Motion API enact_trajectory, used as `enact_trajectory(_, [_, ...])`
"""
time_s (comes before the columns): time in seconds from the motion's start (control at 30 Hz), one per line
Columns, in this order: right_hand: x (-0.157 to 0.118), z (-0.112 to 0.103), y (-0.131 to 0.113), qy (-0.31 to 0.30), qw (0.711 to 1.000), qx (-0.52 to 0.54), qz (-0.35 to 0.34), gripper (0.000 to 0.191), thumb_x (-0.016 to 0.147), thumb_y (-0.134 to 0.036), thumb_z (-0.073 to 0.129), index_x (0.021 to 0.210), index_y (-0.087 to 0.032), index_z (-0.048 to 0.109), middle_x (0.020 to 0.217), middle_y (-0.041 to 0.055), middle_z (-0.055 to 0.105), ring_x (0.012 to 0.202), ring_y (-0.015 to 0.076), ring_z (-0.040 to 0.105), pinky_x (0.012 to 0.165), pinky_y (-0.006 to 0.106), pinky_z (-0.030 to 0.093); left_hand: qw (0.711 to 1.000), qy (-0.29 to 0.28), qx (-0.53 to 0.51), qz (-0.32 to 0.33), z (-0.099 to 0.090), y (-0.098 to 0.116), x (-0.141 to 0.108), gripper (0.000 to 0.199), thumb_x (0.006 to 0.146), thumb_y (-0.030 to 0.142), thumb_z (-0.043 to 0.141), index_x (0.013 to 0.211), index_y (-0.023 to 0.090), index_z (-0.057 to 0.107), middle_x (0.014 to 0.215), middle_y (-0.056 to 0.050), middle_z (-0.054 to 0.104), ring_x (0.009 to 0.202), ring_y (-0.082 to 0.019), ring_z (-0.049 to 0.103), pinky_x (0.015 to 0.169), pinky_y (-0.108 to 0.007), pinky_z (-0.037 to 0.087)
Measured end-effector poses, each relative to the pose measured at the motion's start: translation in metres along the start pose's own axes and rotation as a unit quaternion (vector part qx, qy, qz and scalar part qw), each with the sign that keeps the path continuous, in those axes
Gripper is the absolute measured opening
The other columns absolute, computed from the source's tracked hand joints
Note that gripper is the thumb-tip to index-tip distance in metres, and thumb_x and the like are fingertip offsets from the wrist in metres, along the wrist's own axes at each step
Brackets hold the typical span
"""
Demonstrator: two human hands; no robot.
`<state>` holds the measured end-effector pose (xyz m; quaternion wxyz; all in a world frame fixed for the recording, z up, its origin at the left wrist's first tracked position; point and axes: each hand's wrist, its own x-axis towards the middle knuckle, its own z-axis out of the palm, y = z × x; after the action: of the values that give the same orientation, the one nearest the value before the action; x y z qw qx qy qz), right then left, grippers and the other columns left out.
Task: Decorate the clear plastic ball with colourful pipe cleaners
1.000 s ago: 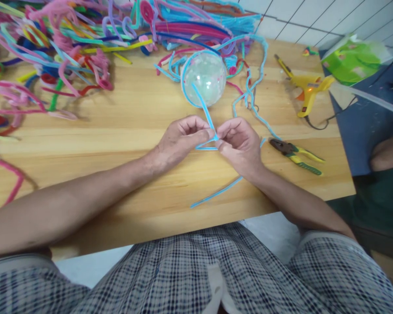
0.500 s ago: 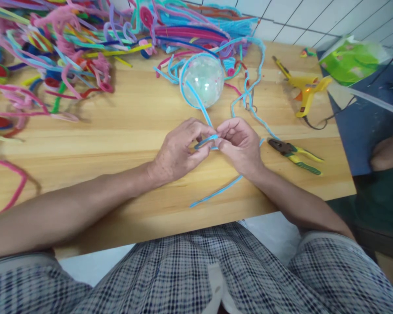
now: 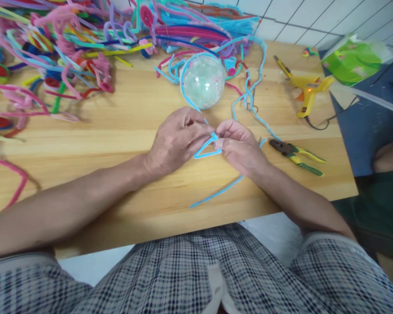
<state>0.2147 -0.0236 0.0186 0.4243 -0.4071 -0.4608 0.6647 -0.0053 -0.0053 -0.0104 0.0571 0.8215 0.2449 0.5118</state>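
A blue pipe cleaner (image 3: 207,154), bent into a small triangular loop, is pinched between the fingertips of both hands. My left hand (image 3: 178,141) holds it from the left near its upper corner; my right hand (image 3: 239,146) grips the right side of the same corner. From there a blue strand runs up to a clear round ball (image 3: 203,80) with a blue pipe cleaner around its edge. Another blue pipe cleaner (image 3: 221,191) lies on the table below my right hand and passes partly under it.
Pliers (image 3: 294,156) lie right of my right hand, with a yellow glue gun (image 3: 309,91) and its cord behind them. Colourful pipe cleaners (image 3: 65,48) are heaped at the back left of the wooden table (image 3: 118,135). A person's arm (image 3: 391,156) shows at the right edge.
The small blue loop has turned and now shows as an open triangle. My left hand has shifted slightly up and left, and the strand by the ball lies closer to its rim.
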Motion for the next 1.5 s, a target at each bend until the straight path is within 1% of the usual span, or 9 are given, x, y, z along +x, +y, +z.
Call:
enact_trajectory(0.07, [-0.001, 0.0, -0.001, -0.015, 0.999, 0.017, 0.022, 0.03, 0.072, -0.022, 0.091, 0.09, -0.024, 0.067, 0.077, -0.0062, 0.067, 0.067, 0.0105, 0.06, 0.065, 0.025, 0.049, 0.999, 0.006, 0.006, 0.035, -0.001, -0.002, 0.002, 0.018, 0.11, 0.038, 0.076, 0.124, 0.026, 0.078, 0.105, -0.009, 0.077, 0.091, -0.019, 0.07, 0.076, -0.033, 0.058])
enact_trajectory(0.27, [-0.004, -0.003, -0.002, -0.049, 0.997, 0.048, 0.04, 0.032, 0.074, -0.022, 0.094, 0.092, -0.023, 0.067, 0.078, -0.0063, 0.068, 0.068, 0.0102, 0.062, 0.066, 0.025, 0.05, 0.999, 0.013, 0.01, 0.043, -0.005, 0.003, 0.006, 0.016, 0.109, 0.038, 0.078, 0.115, 0.023, 0.078, 0.099, -0.007, 0.078, 0.085, -0.019, 0.071, 0.073, -0.034, 0.058])
enact_trajectory(0.43, [-0.006, 0.001, -0.005, -0.048, 0.997, 0.037, 0.038, 0.034, 0.073, -0.024, 0.096, 0.092, -0.024, 0.067, 0.076, -0.0069, 0.066, 0.067, 0.0104, 0.06, 0.068, 0.026, 0.053, 1.0, 0.006, 0.0, 0.024, -0.003, 0.01, 0.005, 0.007, 0.105, 0.024, 0.08, 0.11, 0.02, 0.077, 0.098, -0.007, 0.08, 0.087, -0.02, 0.075, 0.077, -0.035, 0.06])
enact_trajectory(0.6, [-0.006, 0.003, -0.003, -0.021, 1.0, 0.021, 0.001, 0.033, 0.071, -0.023, 0.096, 0.089, -0.023, 0.068, 0.076, -0.0063, 0.068, 0.067, 0.0097, 0.06, 0.068, 0.025, 0.053, 0.99, 0.023, -0.113, -0.078, 0.001, 0.015, 0.004, 0.005, 0.104, 0.028, 0.083, 0.103, 0.023, 0.083, 0.092, -0.003, 0.083, 0.082, -0.017, 0.078, 0.078, -0.031, 0.06])
enact_trajectory(0.77, [-0.004, -0.001, 0.003, 0.006, 0.998, -0.03, -0.048, 0.037, 0.071, -0.03, 0.101, 0.089, -0.023, 0.069, 0.078, -0.0064, 0.067, 0.069, 0.0099, 0.059, 0.066, 0.025, 0.051, 0.957, -0.077, -0.189, -0.207, -0.007, 0.018, 0.011, 0.019, 0.106, 0.038, 0.078, 0.095, 0.025, 0.087, 0.083, -0.003, 0.082, 0.073, -0.015, 0.072, 0.074, -0.031, 0.057])
enact_trajectory(0.9, [-0.004, -0.004, 0.002, 0.019, 0.992, -0.088, -0.088, 0.039, 0.074, -0.036, 0.103, 0.09, -0.024, 0.069, 0.08, -0.0062, 0.066, 0.07, 0.0101, 0.058, 0.069, 0.026, 0.053, 0.927, -0.111, -0.221, -0.282, -0.013, 0.022, 0.017, 0.019, 0.105, 0.037, 0.076, 0.098, 0.024, 0.089, 0.087, -0.003, 0.084, 0.074, -0.016, 0.07, 0.071, -0.03, 0.055])
enact_trajectory(1.13, [-0.011, 0.002, -0.005, 0.045, 0.977, -0.17, -0.123, 0.048, 0.077, -0.057, 0.103, 0.089, -0.027, 0.068, 0.082, -0.003, 0.066, 0.077, 0.0147, 0.06, 0.077, 0.032, 0.059, 0.865, -0.079, -0.291, -0.4, -0.007, 0.03, 0.018, 0.026, 0.094, 0.047, 0.089, 0.09, 0.021, 0.09, 0.091, -0.005, 0.087, 0.08, -0.018, 0.075, 0.076, -0.029, 0.06])
enact_trajectory(1.3, [-0.012, 0.003, -0.003, 0.046, 0.972, -0.188, -0.131, 0.045, 0.081, -0.056, 0.1, 0.091, -0.027, 0.068, 0.084, -0.0024, 0.065, 0.079, 0.0154, 0.06, 0.077, 0.032, 0.058, 0.841, -0.07, -0.307, -0.44, -0.006, 0.03, 0.019, 0.025, 0.087, 0.046, 0.093, 0.086, 0.021, 0.089, 0.086, -0.004, 0.085, 0.077, -0.018, 0.074, 0.075, -0.03, 0.061])
enact_trajectory(1.5, [-0.011, 0.002, 0.001, 0.032, 0.97, -0.181, -0.159, 0.035, 0.086, -0.044, 0.098, 0.092, -0.026, 0.069, 0.085, -0.0023, 0.068, 0.078, 0.0145, 0.061, 0.074, 0.031, 0.054, 0.826, -0.074, -0.307, -0.468, -0.006, 0.03, 0.021, 0.019, 0.083, 0.04, 0.094, 0.083, 0.021, 0.089, 0.076, -0.002, 0.081, 0.068, -0.016, 0.068, 0.065, -0.028, 0.055])
